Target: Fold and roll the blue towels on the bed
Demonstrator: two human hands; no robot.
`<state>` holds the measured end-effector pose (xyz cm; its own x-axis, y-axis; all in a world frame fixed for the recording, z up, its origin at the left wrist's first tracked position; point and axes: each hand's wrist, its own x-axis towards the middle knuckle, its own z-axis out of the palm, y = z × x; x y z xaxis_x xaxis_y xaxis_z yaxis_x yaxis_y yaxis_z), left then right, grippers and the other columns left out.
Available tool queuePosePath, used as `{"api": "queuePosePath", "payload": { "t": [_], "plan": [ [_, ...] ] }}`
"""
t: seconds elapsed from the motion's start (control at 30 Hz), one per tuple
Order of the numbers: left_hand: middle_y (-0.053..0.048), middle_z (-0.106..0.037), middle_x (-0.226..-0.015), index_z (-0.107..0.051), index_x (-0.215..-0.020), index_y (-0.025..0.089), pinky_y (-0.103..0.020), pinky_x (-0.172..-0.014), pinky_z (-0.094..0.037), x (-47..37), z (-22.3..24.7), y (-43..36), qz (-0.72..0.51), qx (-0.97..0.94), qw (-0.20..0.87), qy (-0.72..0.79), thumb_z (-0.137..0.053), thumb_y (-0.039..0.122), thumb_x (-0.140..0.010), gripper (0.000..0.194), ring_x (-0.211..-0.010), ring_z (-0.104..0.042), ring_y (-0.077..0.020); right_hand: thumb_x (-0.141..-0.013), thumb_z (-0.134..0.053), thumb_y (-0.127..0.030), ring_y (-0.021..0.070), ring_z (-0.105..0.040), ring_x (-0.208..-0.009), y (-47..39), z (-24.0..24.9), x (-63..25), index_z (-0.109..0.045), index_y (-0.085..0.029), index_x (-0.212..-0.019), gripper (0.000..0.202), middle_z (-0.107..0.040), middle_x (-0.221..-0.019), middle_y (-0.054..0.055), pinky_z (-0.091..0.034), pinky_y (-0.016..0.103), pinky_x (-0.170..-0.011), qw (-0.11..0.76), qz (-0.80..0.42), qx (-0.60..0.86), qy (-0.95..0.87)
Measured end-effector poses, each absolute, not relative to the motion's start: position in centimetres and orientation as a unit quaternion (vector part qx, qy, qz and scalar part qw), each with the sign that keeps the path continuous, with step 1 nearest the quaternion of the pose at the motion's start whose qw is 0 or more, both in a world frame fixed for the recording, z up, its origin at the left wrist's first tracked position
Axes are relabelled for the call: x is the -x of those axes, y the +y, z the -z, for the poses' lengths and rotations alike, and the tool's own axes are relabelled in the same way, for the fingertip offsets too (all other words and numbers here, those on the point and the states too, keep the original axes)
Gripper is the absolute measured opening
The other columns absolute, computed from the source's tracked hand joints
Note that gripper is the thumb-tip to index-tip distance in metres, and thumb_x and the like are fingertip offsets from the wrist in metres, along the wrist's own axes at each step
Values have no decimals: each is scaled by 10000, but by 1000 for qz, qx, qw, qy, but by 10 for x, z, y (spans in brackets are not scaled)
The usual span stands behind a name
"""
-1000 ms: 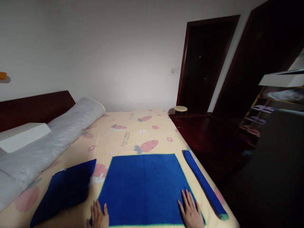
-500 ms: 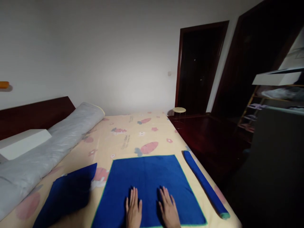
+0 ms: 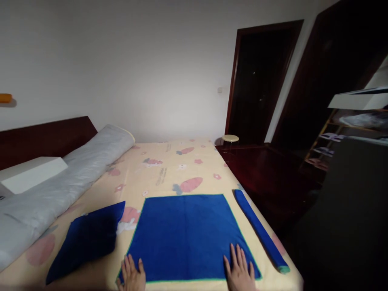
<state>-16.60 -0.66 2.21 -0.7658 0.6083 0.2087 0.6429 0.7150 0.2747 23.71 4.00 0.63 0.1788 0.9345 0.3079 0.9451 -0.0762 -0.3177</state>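
Note:
A blue cloth with a green edge (image 3: pixel 184 234) lies spread flat on the bed, a faint crease down its middle. At its near left corner rests my left hand (image 3: pixel 132 275), palm down with fingers apart. My right hand (image 3: pixel 240 270) lies flat near the cloth's near right corner, fingers spread, holding nothing. To the right, a rolled blue cloth (image 3: pixel 260 230) with a green end lies along the bed's edge. Another blue cloth (image 3: pixel 87 240), folded unevenly, is on the left.
The bed (image 3: pixel 169 182) has a cream sheet with carrot prints. A grey rolled bedding piece (image 3: pixel 81 169) and a white box (image 3: pixel 34 173) lie at left. A stool (image 3: pixel 230 138) stands beyond the bed, a shelf (image 3: pixel 324 137) at right.
My hands have moved apart, from the middle of the cloth out to its near left and near right corners. The view has shifted slightly.

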Motion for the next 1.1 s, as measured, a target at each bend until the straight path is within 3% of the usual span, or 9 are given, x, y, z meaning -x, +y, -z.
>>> {"api": "queuePosePath", "payload": {
  "t": [0.13, 0.23, 0.37, 0.47, 0.57, 0.7, 0.9, 1.03, 1.1],
  "plan": [
    [-128, -356, -1548, -113, -1537, 209, -610, -1127, -254, 175, -29, -10, 222, 287, 71, -929, -196, 415, -917, 658, -1416, -360, -278, -912, -175, -571, 367, -246, -1439, 31, 1, -275, -400, -257, -1470, 679, -363, -1537, 115, -229, 678, -1074, 245, 9, 730, -638],
    [-137, -271, -1580, -18, -1536, 238, -676, -1087, -251, 152, -39, 0, 232, 296, 90, -922, -230, 400, -915, 677, -1451, -270, -312, -917, -170, -583, 390, -246, -1434, 33, 1, -271, -393, -202, -1476, 712, -363, -1529, 156, -232, 683, -1075, 270, 25, 743, -612],
    [-23, -277, -1589, -158, -1516, 297, -531, -1162, -247, 85, -44, 19, 214, 447, 87, -864, -259, 397, -928, 605, -1467, -240, -229, -936, -210, -585, 343, -264, -1435, 45, -12, -212, -341, -151, -1495, 720, -345, -1535, 143, -250, 599, -1131, 274, -4, 690, -671],
    [-28, -270, -1584, -178, -1497, 259, -497, -1186, -232, 29, -40, 36, 160, 606, 33, -779, -231, 324, -943, 560, -1462, -259, -220, -975, -209, -461, 274, -264, -1439, 56, -29, -152, -330, -219, -1498, 589, -314, -1551, 65, -272, 530, -1155, 231, -82, 598, -763],
    [0, -256, -1582, -174, -1482, 299, -465, -1184, -265, 4, -34, 48, 117, 702, -38, -702, -269, 305, -937, 553, -1457, -270, -208, -983, -255, -425, 243, -270, -1437, 68, -38, -121, -314, -269, -1496, 540, -305, -1551, 24, -285, 480, -1162, 195, -133, 516, -823],
    [-1, -240, -1585, -228, -1482, 294, -506, -1191, -231, 51, -32, 47, 74, 656, -49, -750, -257, 362, -937, 550, -1460, -261, -210, -963, -308, -519, 245, -293, -1428, 83, -30, -160, -360, -302, -1471, 555, -314, -1546, 15, -275, 491, -1161, 168, -116, 548, -811],
    [-99, -238, -1590, -260, -1493, 148, -552, -1136, -295, 173, -34, 22, 90, 359, 16, -929, -89, 422, -956, 625, -1459, -269, -227, -912, -260, -622, 274, -272, -1436, 96, -4, -282, -372, -159, -1472, 736, -308, -1548, 86, -251, 521, -1158, 146, -16, 708, -691],
    [-87, -269, -1587, -233, -1502, 189, -558, -1153, -247, 147, -38, 30, 132, 403, 72, -903, -102, 414, -959, 602, -1454, -283, -221, -932, -242, -606, 288, -259, -1439, 98, -13, -264, -400, -100, -1453, 744, -305, -1543, 126, -248, 510, -1164, 154, -11, 692, -705],
    [-58, -285, -1584, -233, -1499, 224, -537, -1178, -203, 106, -39, 42, 135, 498, 83, -852, -141, 381, -957, 572, -1457, -276, -211, -963, -236, -554, 257, -241, -1447, 96, -24, -222, -370, -144, -1473, 668, -282, -1556, 88, -245, 475, -1175, 163, -45, 635, -754]
  ]
}}
